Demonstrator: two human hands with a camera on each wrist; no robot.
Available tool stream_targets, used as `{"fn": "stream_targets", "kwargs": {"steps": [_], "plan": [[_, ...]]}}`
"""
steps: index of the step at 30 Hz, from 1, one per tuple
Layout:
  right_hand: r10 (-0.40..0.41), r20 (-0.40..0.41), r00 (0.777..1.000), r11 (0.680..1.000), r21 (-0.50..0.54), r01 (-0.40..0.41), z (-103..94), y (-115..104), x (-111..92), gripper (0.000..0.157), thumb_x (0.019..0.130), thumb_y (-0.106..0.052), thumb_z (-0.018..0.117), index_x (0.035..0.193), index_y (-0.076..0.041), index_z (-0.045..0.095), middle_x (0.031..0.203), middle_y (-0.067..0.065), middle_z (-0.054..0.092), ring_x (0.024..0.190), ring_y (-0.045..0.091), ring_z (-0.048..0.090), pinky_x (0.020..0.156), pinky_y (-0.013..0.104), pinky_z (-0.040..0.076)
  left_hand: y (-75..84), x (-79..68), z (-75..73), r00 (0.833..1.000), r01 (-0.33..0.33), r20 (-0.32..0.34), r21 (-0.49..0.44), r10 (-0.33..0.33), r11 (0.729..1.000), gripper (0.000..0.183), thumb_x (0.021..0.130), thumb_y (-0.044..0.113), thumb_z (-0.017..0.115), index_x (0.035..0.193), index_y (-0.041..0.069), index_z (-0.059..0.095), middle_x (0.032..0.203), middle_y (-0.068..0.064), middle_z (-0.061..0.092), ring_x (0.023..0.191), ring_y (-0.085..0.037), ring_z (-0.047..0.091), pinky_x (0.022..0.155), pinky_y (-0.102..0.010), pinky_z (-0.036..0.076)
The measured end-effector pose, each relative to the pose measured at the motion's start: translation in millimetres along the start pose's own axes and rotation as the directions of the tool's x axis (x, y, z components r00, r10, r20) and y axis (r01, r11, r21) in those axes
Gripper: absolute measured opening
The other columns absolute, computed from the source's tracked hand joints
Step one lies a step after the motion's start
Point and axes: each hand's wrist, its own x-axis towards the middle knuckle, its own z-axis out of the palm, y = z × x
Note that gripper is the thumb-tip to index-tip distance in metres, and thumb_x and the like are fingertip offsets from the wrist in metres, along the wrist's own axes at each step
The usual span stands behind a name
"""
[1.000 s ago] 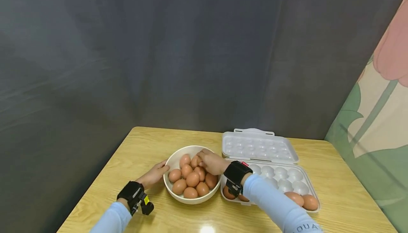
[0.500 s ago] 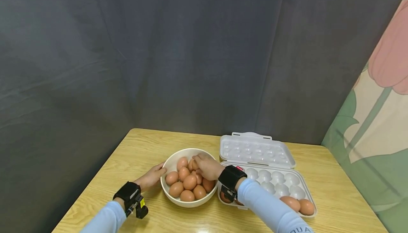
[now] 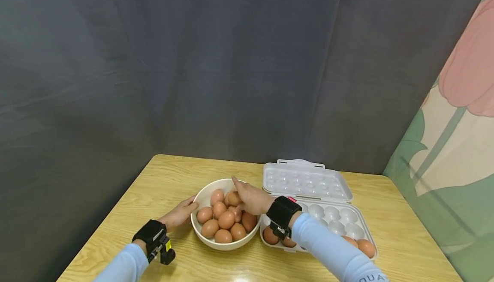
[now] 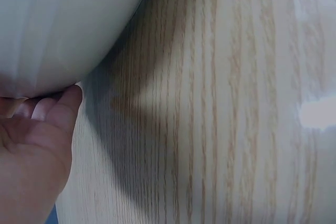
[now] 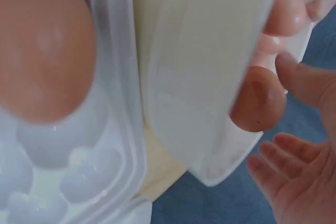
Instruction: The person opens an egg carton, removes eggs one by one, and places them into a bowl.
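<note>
Head view, curtain point(image 3: 231, 59), sleeve point(image 3: 328, 245) across carton point(image 3: 308, 179), left fingers point(image 3: 190, 200) gripping bowl point(image 3: 206, 194), right fingers point(image 3: 241, 186) apart

In the head view, you have one bowl point(image 3: 206, 195) at lower centre, with at least ten eggs point(image 3: 226, 220) in it (your right hand point(image 3: 252, 199) covers part of the pile, so take that as a minimum). At lower right you have one carton point(image 3: 308, 184), with four more eggs visible around your forearm. Adding your left hand point(image 3: 178, 216), you have two hands, two black wristbands point(image 3: 148, 231) and two sleeves point(image 3: 123, 265), over one table point(image 3: 401, 226) across the bottom.
</note>
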Motion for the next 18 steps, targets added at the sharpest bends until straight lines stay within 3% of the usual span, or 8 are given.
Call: {"fn": "stream_targets", "kwargs": {"steps": [6,14,18], "plan": [[-0.002,0.028,1.0,0.996,-0.092,0.005,-10.3,0.4,-11.7,0.063,0.088,-0.017,0.059,0.139,0.005,0.029,0.131,0.022,0.049,0.121,0.029,0.049,0.102,0.038,0.042,0.8,-0.6,0.5,1.0,0.019,-0.011,0.019,-0.019,1.0,0.049,0.099,0.021,0.03,0.145,0.005,0.024,0.148,-0.022,0.026,0.134,-0.039,0.028,0.106,-0.053,0.032],[-0.113,-0.065,0.992,0.983,-0.153,0.102,-21.0,11.7,-25.6,0.047,0.086,-0.009,0.06,0.129,0.006,0.046,0.125,0.021,0.052,0.114,0.031,0.054,0.095,0.04,0.047,2.1,3.4,-2.4,1.0,0.002,-0.007,0.0,-0.002,1.0,0.05,0.099,0.019,0.028,0.145,0.002,0.021,0.148,-0.024,0.023,0.133,-0.04,0.027,0.106,-0.052,0.032],[-0.117,-0.057,0.992,0.983,-0.152,0.107,-23.4,14.8,-33.4,0.045,0.085,-0.012,0.062,0.123,0.007,0.051,0.124,0.023,0.053,0.113,0.033,0.054,0.094,0.041,0.047,-1.0,3.4,-3.6,1.0,0.018,-0.013,-0.007,-0.018,1.0,0.049,0.099,0.02,0.029,0.146,0.004,0.022,0.148,-0.023,0.024,0.133,-0.039,0.028,0.105,-0.051,0.034]]}}
